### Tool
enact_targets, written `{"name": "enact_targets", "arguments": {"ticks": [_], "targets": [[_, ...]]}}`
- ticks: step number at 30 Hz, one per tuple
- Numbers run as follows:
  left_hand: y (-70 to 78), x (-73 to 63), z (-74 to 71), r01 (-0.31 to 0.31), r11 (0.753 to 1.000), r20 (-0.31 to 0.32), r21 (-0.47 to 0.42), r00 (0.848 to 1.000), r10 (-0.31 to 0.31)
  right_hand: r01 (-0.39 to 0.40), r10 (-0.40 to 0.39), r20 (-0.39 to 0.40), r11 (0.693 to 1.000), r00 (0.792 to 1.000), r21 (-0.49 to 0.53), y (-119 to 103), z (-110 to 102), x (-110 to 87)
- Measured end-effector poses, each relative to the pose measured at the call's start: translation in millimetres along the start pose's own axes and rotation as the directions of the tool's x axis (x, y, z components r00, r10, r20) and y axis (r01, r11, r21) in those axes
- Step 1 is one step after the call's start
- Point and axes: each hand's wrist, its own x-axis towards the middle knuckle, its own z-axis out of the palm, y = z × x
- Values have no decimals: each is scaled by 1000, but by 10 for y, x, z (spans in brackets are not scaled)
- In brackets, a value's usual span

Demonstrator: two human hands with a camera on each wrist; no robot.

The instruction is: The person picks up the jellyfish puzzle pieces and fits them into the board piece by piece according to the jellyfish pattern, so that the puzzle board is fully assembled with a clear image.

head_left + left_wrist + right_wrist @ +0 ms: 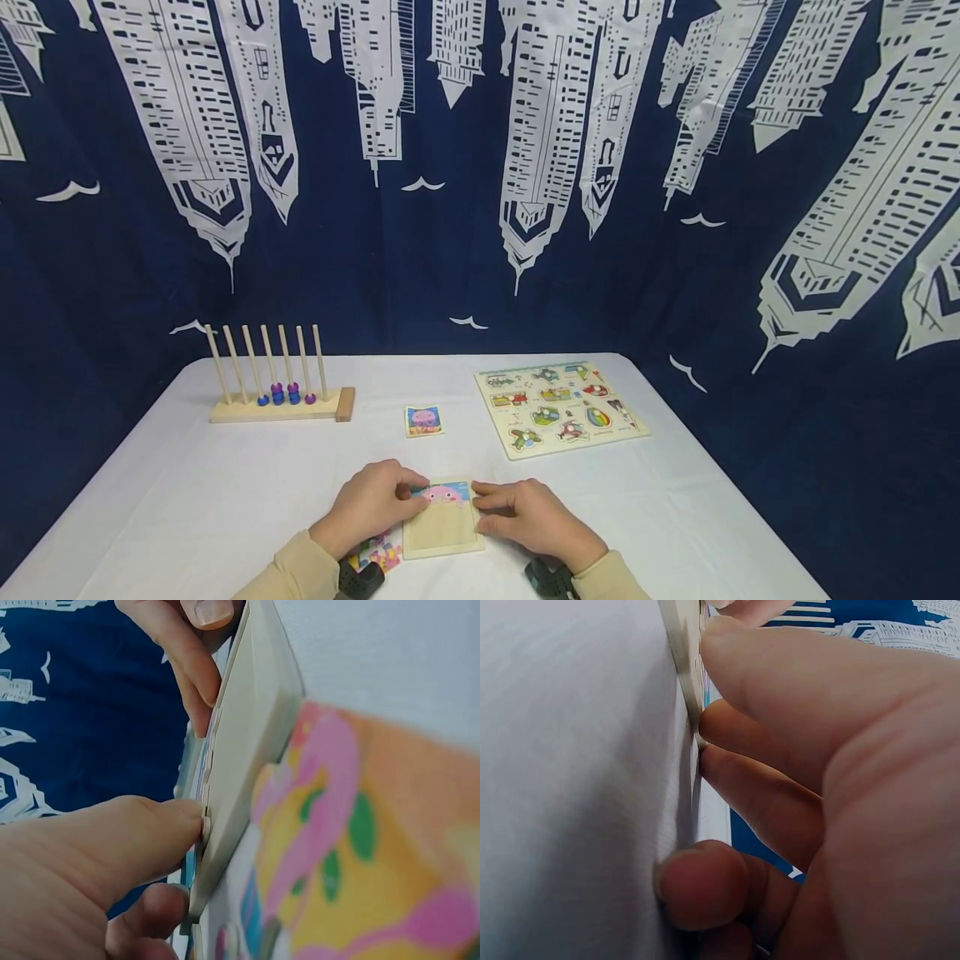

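Tan sleeves [296, 571] come first, and past them the left grip [377, 497] has thumb and fingertip at the upper left of a wooden tray [442, 533], though I can't tell whether they pinch; the right grip [528, 517] rests loose fingers along its right edge. The tray lies on the tabletop [225, 475] between both grips, loose pieces [386, 552] near the left wrist, a picture card [424, 422] beyond.
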Motion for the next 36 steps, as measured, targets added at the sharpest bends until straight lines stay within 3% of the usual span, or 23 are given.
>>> {"name": "enact_targets", "arguments": {"ticks": [8,18,25,27,30,36], "targets": [[43,-27,2,-73,985,-8,153,997,75,22,-22,-7,1000,1000,-2,-13,-6,-8],[72,-38,49,-58,985,-24,160,998,63,17,-17,-7,1000,1000,-4,-13,-12,-8],[123,-39,35,-74,962,14,261,997,73,24,-24,-14,1000,1000,0,11,-1,-10],[113,-37,25,-70,973,15,221,998,68,19,-19,-15,1000,1000,1,19,4,-9],[76,-23,-46,-15,993,-22,119,1000,18,10,-10,-11,1000,1000,9,26,12,-10],[-13,-62,-430,117,992,-154,-46,980,-122,14,-14,-4,1000,1000,12,32,0,-6]]}}
